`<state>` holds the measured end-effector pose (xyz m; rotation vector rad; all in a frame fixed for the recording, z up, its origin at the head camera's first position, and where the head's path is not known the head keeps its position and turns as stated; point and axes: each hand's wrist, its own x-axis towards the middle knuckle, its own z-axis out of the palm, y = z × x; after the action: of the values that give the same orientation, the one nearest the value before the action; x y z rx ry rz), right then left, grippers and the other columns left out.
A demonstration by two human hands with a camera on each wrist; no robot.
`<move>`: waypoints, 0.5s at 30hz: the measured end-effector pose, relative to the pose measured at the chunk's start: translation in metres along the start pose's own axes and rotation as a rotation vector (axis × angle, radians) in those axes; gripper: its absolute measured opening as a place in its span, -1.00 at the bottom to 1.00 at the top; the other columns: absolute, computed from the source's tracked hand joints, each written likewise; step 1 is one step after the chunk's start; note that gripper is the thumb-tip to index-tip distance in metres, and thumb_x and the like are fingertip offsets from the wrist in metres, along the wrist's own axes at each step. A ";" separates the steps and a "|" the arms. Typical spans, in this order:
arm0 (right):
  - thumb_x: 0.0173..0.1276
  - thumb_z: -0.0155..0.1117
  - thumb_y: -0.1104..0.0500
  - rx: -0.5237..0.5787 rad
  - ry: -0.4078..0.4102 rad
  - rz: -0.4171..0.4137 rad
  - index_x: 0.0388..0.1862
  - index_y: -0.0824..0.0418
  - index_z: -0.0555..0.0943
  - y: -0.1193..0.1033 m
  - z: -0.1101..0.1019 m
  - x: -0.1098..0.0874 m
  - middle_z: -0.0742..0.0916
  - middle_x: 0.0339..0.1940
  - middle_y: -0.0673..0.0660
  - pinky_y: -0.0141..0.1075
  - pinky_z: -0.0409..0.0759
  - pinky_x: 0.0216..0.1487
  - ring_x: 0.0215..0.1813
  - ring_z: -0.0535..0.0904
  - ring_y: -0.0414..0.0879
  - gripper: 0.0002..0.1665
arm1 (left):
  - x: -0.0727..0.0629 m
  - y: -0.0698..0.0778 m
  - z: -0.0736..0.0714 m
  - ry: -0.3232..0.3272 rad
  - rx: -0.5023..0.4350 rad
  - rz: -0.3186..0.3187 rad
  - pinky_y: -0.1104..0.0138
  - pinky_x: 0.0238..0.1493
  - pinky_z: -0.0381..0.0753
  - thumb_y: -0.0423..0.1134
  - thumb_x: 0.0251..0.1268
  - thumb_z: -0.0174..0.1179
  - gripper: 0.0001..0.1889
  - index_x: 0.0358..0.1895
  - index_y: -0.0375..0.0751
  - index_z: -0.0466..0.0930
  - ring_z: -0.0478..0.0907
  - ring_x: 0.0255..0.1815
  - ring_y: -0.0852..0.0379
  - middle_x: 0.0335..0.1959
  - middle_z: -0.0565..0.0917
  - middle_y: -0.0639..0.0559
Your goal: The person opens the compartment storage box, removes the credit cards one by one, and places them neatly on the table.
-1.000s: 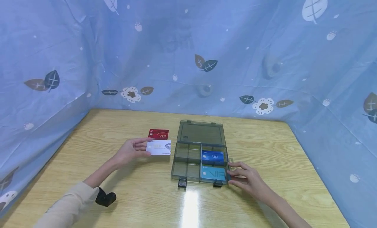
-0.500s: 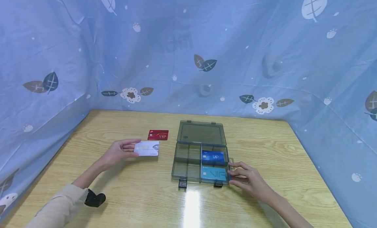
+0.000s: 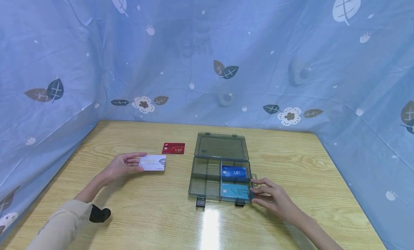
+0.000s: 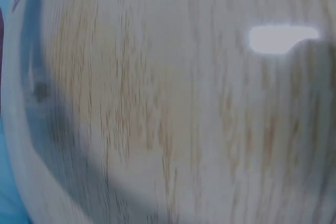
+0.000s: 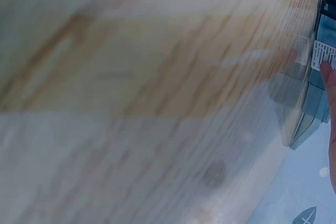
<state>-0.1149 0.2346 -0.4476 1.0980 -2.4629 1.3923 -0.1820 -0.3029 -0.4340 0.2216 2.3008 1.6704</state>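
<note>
My left hand [image 3: 122, 165] pinches a white card [image 3: 152, 163] by its left end, thumb below and fingers above, close over the wooden table. A red VIP card [image 3: 173, 148] lies just behind it. My right hand [image 3: 273, 197] touches the right wall of a smoky clear divided box [image 3: 198, 187] with its fingertips, fingers bent. The box's lid [image 3: 221, 146] is laid back. In its right compartments lie a dark blue VIP card [image 3: 234, 173] at the back and a light blue card [image 3: 235, 190] in front. In the right wrist view a finger [image 5: 329, 80] meets the box side.
Two black latches stick out from the box front, one of them the left latch [image 3: 200, 202]. A blue patterned cloth [image 3: 181, 63] hangs around the back and sides of the wooden table [image 3: 155, 221]. A black strap piece [image 3: 99, 214] hangs by the left sleeve.
My left hand has moved left with the white card, away from the box, uncovering the red card fully. The right hand stays at the box's right side.
</note>
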 end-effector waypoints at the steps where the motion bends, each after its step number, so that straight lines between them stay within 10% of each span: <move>1: 0.13 0.38 0.44 0.008 -0.001 0.004 -0.18 0.41 0.67 0.000 0.000 0.000 0.58 0.04 0.41 -0.33 0.65 -0.23 -0.14 0.68 0.14 -0.76 | 0.000 -0.001 -0.002 -0.006 0.000 0.003 0.44 -0.10 0.58 -0.36 0.16 0.34 -0.30 0.35 -0.48 0.27 0.59 -0.07 0.31 0.00 0.66 -0.14; 15: 0.10 0.39 0.47 0.003 0.015 -0.038 -0.19 0.43 0.67 0.000 0.001 0.001 0.59 -0.02 0.39 -0.30 0.66 -0.28 -0.18 0.68 0.11 -0.75 | 0.000 -0.013 -0.027 -0.021 0.091 -0.022 0.49 -0.04 0.52 -0.28 0.23 0.30 -0.29 0.38 -0.48 0.21 0.55 -0.04 0.39 0.17 0.49 -0.42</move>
<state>-0.1149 0.2331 -0.4481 1.1248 -2.4175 1.3884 -0.1899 -0.3318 -0.4385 0.2303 2.3576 1.5474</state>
